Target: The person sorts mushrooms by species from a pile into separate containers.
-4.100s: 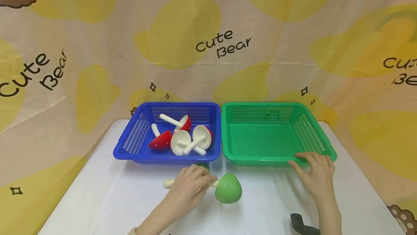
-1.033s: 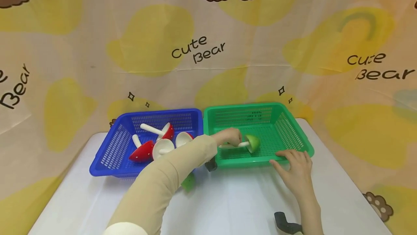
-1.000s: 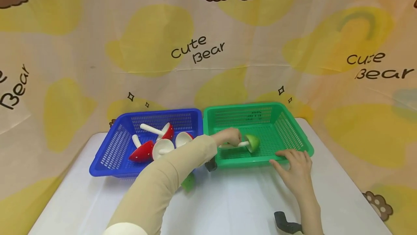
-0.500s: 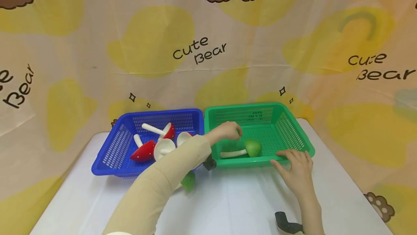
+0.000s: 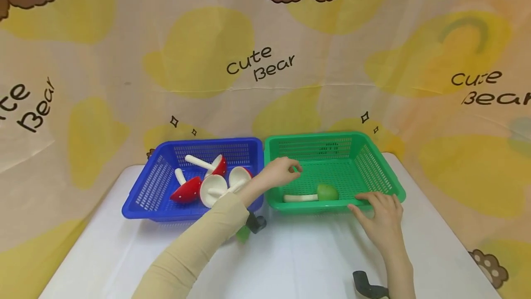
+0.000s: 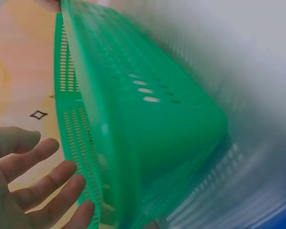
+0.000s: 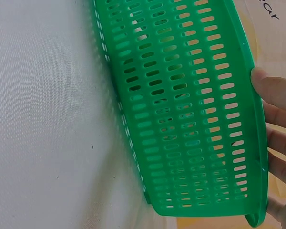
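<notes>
My left hand hovers over the left side of the green basket, fingers loosely bent and holding nothing. In the left wrist view its spread fingers are beside the basket rim. A toy mushroom with a green cap and pale stem lies inside that basket along its front wall. My right hand holds the front rim near the right corner, thumb outside and fingers over the edge. Another green toy mushroom lies on the table, mostly hidden by the left forearm.
Left of the green basket stands a blue basket with several red-capped toy mushrooms. Both stand on a white table before a printed cloth backdrop. Dark wrist-mounted pieces show at both wrists.
My left hand carried a green toy mushroom from the table into the green basket, let it go, then drew up and slightly left. My right hand has stayed on the basket rim.
</notes>
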The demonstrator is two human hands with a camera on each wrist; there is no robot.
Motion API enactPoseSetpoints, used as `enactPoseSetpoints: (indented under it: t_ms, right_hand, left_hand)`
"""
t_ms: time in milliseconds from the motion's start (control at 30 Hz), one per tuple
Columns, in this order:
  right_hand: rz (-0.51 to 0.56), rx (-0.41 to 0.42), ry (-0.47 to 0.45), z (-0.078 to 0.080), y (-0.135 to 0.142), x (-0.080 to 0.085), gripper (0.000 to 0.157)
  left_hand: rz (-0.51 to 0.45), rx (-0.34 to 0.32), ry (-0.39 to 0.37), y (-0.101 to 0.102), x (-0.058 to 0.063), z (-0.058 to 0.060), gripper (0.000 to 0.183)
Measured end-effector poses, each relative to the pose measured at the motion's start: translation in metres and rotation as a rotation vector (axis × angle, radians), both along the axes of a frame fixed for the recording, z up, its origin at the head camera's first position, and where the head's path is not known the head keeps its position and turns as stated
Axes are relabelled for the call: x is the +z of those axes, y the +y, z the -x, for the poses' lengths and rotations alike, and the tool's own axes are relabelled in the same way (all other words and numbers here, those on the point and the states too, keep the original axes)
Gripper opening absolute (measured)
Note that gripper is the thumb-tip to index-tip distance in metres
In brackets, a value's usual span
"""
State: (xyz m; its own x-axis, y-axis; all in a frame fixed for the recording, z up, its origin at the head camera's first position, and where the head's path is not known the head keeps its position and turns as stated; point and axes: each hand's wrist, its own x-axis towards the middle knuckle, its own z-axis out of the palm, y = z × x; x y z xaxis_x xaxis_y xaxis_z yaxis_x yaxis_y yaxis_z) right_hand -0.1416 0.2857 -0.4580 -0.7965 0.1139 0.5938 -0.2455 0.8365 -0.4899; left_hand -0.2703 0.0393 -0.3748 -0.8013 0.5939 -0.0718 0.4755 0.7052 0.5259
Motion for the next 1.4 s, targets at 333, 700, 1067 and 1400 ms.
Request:
enactPoseSetpoints:
  t_ms: [333, 700, 1067, 1400]
  right_hand:
    - [0.007, 0.000, 0.004, 0.000, -0.001, -0.001, 0.029]
    - [0.015, 0.004, -0.023, 0.000, -0.002, 0.002, 0.028]
    - [0.016, 0.005, -0.023, 0.000, 0.000, 0.000, 0.028]
    - [0.009, 0.003, 0.003, 0.001, -0.002, -0.001, 0.028]
  left_hand:
    - [-0.184, 0.040, 0.063, -0.033, 0.001, -0.034, 0.025]
    - [-0.354, 0.092, 0.167, -0.061, -0.007, -0.072, 0.023]
    - [-0.353, 0.149, 0.353, -0.083, -0.019, -0.109, 0.021]
    - [-0.272, 0.255, 0.423, -0.115, -0.041, -0.131, 0.023]
